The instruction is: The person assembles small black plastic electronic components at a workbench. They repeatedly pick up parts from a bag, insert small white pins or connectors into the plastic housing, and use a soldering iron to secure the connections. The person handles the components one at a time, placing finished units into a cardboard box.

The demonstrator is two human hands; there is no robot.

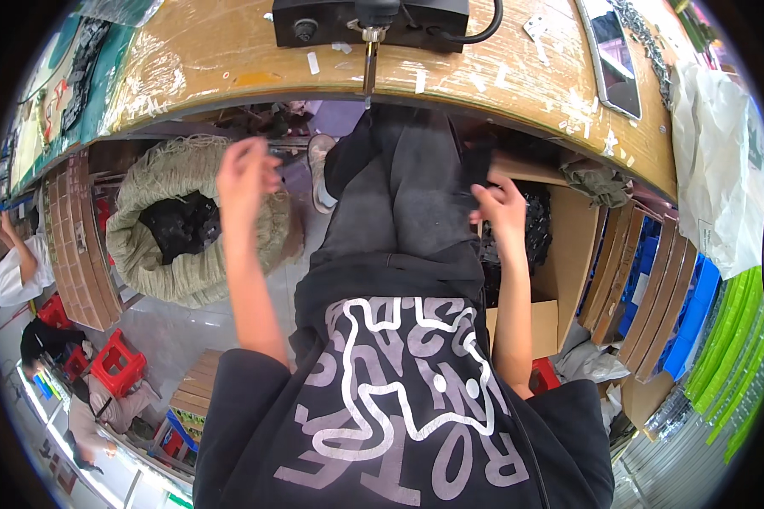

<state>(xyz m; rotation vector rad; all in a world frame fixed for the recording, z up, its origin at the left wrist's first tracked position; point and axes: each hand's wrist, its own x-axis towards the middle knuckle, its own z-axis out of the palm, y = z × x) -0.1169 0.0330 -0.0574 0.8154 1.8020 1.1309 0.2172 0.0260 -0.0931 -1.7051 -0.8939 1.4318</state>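
Note:
My left hand is raised beside the inner rim of a woven sack; motion smears its bent fingers, so I cannot tell if anything is in them. Black small parts fill the sack's middle. My right hand hovers by my right thigh, near an open cardboard box that also contains black parts. Its fingers are loosely bent and apart, with nothing visible between them. Ahead of both hands, a black device with a metal rod stands at the bench edge.
The wooden bench carries scraps and a phone. White plastic sheeting hangs at right, near stacked brown trays, blue crates and green strips. Left are more brown trays, red stools and other people.

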